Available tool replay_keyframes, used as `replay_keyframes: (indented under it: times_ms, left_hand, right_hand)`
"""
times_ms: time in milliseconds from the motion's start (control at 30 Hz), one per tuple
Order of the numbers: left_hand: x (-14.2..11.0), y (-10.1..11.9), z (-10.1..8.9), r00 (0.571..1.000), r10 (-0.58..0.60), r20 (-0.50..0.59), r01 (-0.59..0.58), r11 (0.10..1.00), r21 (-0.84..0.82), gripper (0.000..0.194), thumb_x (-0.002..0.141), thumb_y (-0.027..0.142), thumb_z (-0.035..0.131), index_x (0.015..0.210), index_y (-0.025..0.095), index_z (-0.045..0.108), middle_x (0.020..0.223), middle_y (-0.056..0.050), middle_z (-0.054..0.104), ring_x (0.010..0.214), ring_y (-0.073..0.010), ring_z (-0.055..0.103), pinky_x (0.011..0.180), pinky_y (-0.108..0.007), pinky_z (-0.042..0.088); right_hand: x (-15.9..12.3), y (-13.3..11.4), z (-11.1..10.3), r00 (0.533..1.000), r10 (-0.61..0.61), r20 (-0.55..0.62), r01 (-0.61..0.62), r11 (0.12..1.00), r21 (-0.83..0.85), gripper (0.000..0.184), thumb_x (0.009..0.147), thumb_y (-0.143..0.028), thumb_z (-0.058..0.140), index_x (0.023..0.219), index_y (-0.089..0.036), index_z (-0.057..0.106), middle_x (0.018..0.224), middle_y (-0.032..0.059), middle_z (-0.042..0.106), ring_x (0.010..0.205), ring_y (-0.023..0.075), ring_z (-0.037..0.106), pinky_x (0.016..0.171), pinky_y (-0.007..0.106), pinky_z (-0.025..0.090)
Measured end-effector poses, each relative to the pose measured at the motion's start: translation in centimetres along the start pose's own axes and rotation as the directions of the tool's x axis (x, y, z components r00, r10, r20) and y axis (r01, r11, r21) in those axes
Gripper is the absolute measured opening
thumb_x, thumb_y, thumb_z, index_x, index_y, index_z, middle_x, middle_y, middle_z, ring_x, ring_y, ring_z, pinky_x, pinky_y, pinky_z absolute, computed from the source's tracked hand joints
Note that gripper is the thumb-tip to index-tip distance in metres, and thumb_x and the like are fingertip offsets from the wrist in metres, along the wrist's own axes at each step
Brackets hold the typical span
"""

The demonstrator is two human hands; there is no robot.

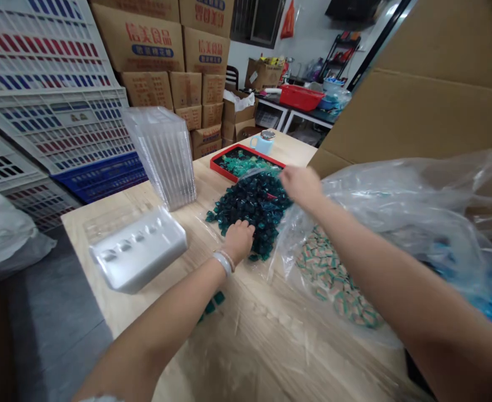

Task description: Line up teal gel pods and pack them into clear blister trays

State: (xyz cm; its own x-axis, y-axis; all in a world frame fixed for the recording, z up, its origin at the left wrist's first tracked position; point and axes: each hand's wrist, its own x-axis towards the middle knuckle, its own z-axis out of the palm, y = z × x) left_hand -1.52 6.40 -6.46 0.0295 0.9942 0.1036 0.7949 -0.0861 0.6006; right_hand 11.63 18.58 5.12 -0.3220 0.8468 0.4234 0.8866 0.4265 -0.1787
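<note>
The left hand (239, 241) is resting with bent fingers on the near edge of a heap of dark green pieces (249, 206), while the right hand (301, 184), blurred, is curling at its right-hand far edge; whether either is grasping anything, I cannot tell. The sorting-out seems far from finished: most dark pieces are lying loose in that heap, and only a few green squares (219, 298) are sitting apart beside the left forearm. To the right, a clear plastic bag (354, 190) is holding many green-edged pieces (325, 262); beyond the heap, a red-rimmed tray (224, 174) is carrying lighter green ones. Clear plastic containers (162, 156) are standing stacked on the pale wooden worktop (300, 148), near a light-blue mug (264, 144). Farther out, slatted crates (53, 117) and cardboard boxes (151, 47) are lining the room.
</note>
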Motion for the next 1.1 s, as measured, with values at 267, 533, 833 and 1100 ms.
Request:
replay_keyframes:
  times_ms: [267,533,833,1100]
  left_hand:
    - [-2.2,-0.3,-1.8,0.975,-0.222,0.018,0.184,0.757,-0.627,0.018,0.065,0.008,0.053,0.082,0.015,0.055,0.072,-0.001,0.057,0.067,-0.0120,0.052,0.066,-0.026,0.043]
    - [-4.9,0.3,-3.7,0.826,-0.184,0.533,0.527,-0.083,-0.846,0.015,0.067,0.000,0.050,0.074,0.011,0.058,0.059,0.000,0.055,0.050,-0.0053,0.050,0.053,-0.018,0.043]
    - [-8.1,0.2,-3.6,0.776,-0.162,0.609,0.580,-0.197,-0.791,0.012,0.071,0.008,0.058,0.082,0.011,0.061,0.073,-0.004,0.061,0.058,-0.0068,0.055,0.057,-0.018,0.046]
    - [-9.1,1.2,-2.1,0.771,-0.168,0.614,0.614,-0.060,-0.787,0.012,0.067,0.009,0.061,0.079,0.011,0.060,0.066,-0.002,0.058,0.053,-0.0054,0.052,0.056,-0.018,0.041]
  right_hand:
    - [-11.5,-2.7,4.9,0.922,-0.288,0.259,0.162,0.895,0.416,0.025,0.075,-0.013,0.046,0.091,-0.020,0.063,0.083,0.0045,0.061,0.078,0.0143,0.056,0.071,0.027,0.043]
    - [-15.1,-5.6,4.1,0.962,-0.168,0.215,-0.037,0.702,0.712,0.021,0.074,-0.018,0.046,0.091,-0.019,0.058,0.078,0.0024,0.057,0.068,0.0127,0.054,0.062,0.026,0.045]
    - [-19.7,-7.4,4.2,0.963,-0.005,0.270,-0.206,0.637,0.743,0.020,0.073,-0.022,0.049,0.092,-0.021,0.051,0.063,-0.0026,0.052,0.057,0.0122,0.051,0.053,0.025,0.042]
    - [-22.5,-7.1,3.4,0.881,0.143,0.451,-0.473,0.329,0.818,0.024,0.071,-0.030,0.053,0.091,-0.018,0.053,0.059,-0.0032,0.052,0.050,0.0111,0.049,0.050,0.026,0.041]
